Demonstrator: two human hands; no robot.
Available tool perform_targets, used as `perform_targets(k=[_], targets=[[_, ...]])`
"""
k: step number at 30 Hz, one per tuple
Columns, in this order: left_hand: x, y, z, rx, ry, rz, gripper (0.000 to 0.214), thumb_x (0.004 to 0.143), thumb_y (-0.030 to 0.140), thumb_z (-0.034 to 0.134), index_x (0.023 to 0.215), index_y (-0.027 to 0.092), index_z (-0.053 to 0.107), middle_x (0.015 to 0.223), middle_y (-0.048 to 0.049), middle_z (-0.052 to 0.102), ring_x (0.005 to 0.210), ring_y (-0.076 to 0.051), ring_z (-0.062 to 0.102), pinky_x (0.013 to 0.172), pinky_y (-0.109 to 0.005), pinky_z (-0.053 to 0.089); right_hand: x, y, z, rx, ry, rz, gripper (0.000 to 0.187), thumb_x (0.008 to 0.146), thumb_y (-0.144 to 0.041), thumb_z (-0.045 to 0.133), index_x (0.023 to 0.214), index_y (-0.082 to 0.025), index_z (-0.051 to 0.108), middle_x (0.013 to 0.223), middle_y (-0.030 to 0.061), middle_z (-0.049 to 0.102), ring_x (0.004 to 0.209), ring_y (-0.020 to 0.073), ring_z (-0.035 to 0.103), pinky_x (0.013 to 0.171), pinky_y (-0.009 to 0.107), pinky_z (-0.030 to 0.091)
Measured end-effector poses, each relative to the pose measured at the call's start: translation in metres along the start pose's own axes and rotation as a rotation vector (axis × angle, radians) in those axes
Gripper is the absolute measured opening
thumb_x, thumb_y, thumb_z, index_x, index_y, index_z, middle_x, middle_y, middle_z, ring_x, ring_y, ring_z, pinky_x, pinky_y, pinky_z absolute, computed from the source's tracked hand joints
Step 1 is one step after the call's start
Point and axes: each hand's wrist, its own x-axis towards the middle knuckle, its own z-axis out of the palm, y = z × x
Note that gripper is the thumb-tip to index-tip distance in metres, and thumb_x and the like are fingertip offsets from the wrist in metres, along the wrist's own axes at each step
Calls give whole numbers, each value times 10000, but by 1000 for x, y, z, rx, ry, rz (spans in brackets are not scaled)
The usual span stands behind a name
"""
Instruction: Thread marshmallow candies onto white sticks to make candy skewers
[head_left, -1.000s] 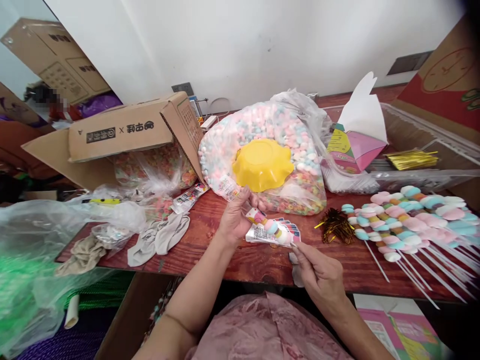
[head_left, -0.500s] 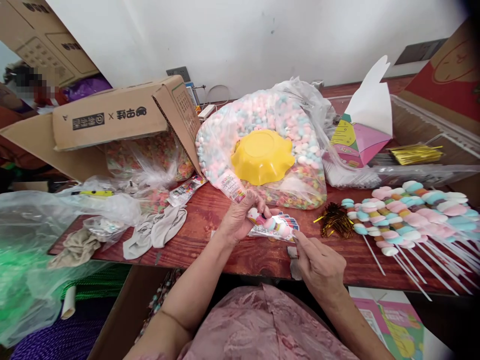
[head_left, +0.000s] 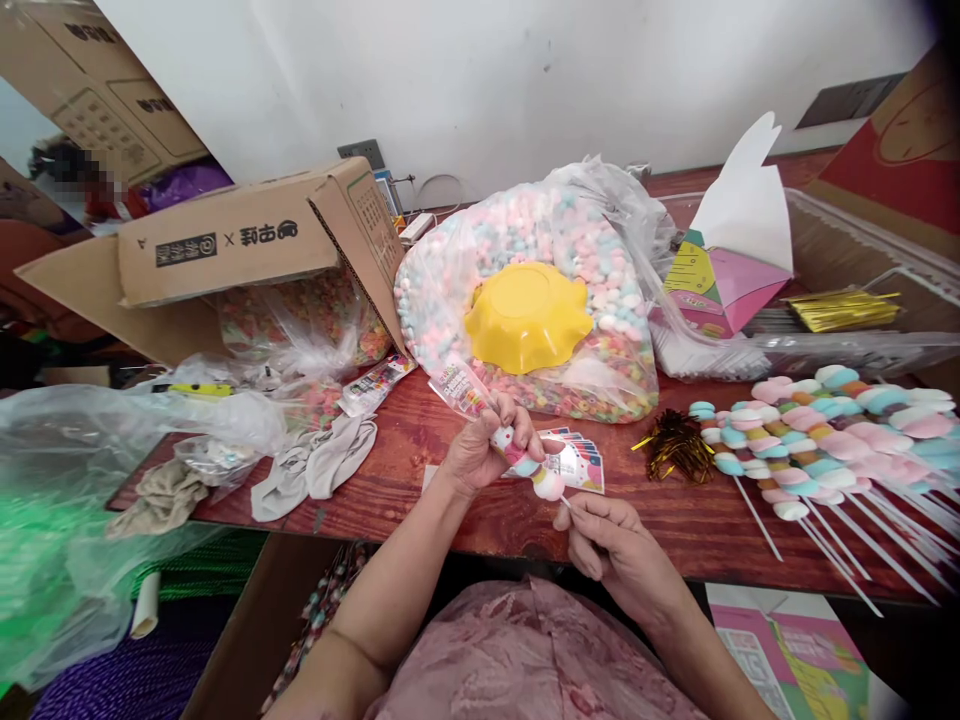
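Note:
My left hand [head_left: 480,450] is closed around the top of a marshmallow skewer [head_left: 534,472] and the clear printed wrapper [head_left: 459,386] over its upper end. My right hand [head_left: 611,545] pinches the skewer's thin white stick just below the lowest marshmallow. Both hands hover over the near edge of the red-brown table [head_left: 480,510]. A small stack of printed wrappers [head_left: 577,462] lies on the table right behind the skewer.
A big clear bag of pastel marshmallows [head_left: 525,250] holds a yellow bowl [head_left: 527,314]. Finished skewers [head_left: 825,440] lie at right beside gold twist ties [head_left: 673,445]. A cardboard box [head_left: 240,250], plastic bags [head_left: 112,450], grey gloves [head_left: 315,465] and a pink carton [head_left: 724,270] surround them.
The skewer has swung toward me, its stick end now lower. My right hand slid down and left along the stick; my left hand kept its grip on the wrapper end.

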Motion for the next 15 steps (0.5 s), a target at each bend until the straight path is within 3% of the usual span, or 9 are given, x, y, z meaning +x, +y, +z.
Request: perform_targets(k=[3,7,9,15], targets=[[-2,0,4,31,-12,-13,615,630,645,812,683,198,393,601,49,567,646,-192,700,855,-413,558,0,1,5,-227,112,-145,371,922,-495,552,758,-172,629,430,-44,456,380,94,357,430,224,287],[-6,-4,19,105,32,-43,520,670,549,831,711,184,463,638,5,632,786,-253,734,825,-391,546,5,1,12,-811,353,-658,260,978,-286,486,886,-185,708,630,30,658,527,151,596,528,258,456],[-8,-8,25,114,51,-59,493,673,519,837,695,176,483,642,-15,652,807,-263,732,805,-377,540,10,2,11,-974,408,-832,234,968,-182,485,985,-184,718,762,59,725,630,170,672,609,271,509],[-8,-6,27,17,80,1,481,630,541,858,814,194,581,796,-42,712,946,-274,714,831,-378,537,21,3,3,-959,463,-839,213,974,-189,521,1006,-195,731,833,56,758,646,169,703,605,263,554]])
